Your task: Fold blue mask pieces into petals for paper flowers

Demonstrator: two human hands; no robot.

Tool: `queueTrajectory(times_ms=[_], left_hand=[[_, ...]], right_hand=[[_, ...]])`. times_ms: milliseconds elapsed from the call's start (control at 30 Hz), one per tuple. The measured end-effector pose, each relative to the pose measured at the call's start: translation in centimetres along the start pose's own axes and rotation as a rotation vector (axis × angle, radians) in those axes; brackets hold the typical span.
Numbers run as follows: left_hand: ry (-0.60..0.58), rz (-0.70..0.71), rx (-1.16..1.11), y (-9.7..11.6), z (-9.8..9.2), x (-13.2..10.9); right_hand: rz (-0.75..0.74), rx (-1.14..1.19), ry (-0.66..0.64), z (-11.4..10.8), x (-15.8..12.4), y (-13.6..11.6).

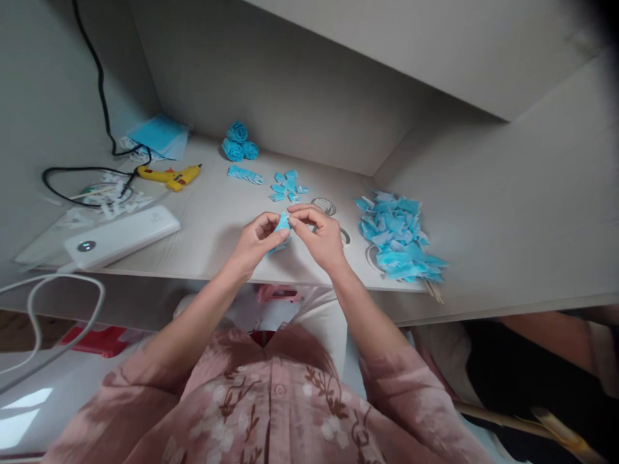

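Note:
Close to the desk's front edge, my left hand (256, 240) and my right hand (320, 236) meet around a small blue fabric piece (283, 223). Both hands pinch it between thumb and fingers; part of it is hidden by the fingertips. More blue material shows just under my left thumb. Beyond the hands lie several loose blue petal-shaped pieces (289, 185). A folded or rolled blue strip (245, 174) is to their left, and three finished-looking blue fabric roses (237, 143) stand farther back.
At right sits a heap of blue cut pieces (394, 225) with thin wooden sticks (434, 291) beneath. Tape rings (324, 206) lie by my right hand. Leftward are a yellow glue gun (174, 177), a white power bank (123, 237), white scraps (113, 193) and blue face masks (162, 135).

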State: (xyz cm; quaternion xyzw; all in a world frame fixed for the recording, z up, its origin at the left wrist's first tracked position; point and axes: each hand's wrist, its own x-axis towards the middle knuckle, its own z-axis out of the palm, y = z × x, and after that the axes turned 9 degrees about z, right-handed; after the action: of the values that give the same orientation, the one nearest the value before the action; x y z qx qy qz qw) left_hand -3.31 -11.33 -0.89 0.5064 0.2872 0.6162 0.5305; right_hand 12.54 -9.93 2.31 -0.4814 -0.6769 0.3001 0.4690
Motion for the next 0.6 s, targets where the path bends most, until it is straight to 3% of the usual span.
queueTrajectory(times_ms=[233, 433, 600], left_hand=[[-0.053, 0.010, -0.068, -0.9, -1.3, -0.1], [0.038, -0.076, -0.135, -1.0, -1.1, -0.1], [0.026, -0.090, -0.166, -1.2, -0.7, -0.7]], right_hand=[[-0.002, -0.029, 0.002, 0.0, -0.1, -0.5], [0.053, 0.031, -0.006, 0.3, -0.1, -0.4], [0.113, 0.128, -0.020, 0.5, 0.0, 0.3]])
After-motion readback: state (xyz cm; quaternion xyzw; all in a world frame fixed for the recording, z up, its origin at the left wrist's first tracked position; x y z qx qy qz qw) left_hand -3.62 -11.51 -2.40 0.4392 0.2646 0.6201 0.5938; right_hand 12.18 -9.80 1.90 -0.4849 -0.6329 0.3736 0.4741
